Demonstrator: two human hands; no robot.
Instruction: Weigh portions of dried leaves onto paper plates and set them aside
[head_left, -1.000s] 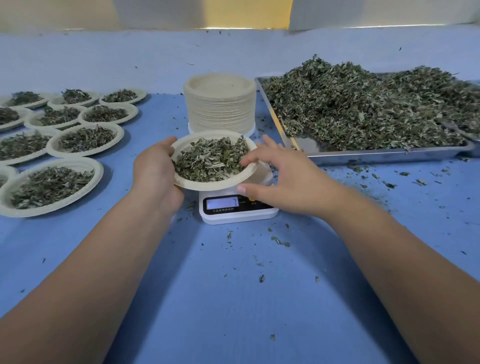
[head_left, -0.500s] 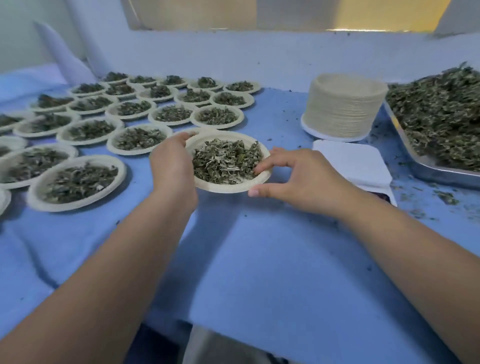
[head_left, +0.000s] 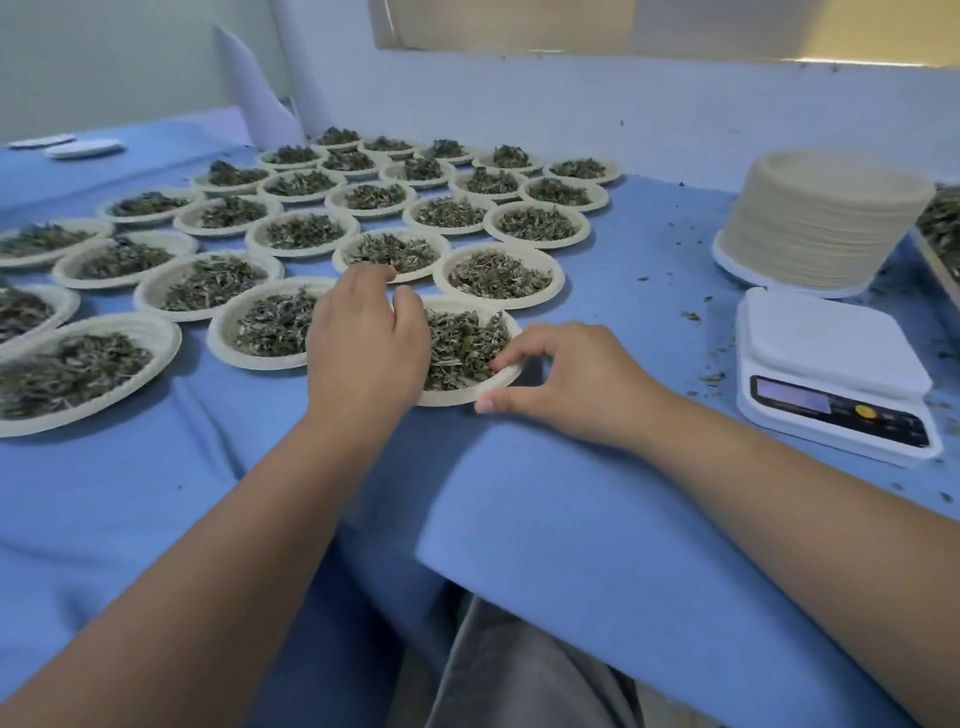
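The cream round paper plate lies between your hands: right hand pinches its rim, left hand hides its grip.

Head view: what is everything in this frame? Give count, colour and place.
filled plates: over twenty, cream with grey-green leaves, rows left and centre
held plate: one, cream, near right end of rows
stack of empty plates: one, cream, far right
scale: one, white, right
tray of leaves: one, grey, right edge, mostly cut off
cloth: one, blue, covers table
left hand: grips held plate's left rim
right hand: pinches its right rim
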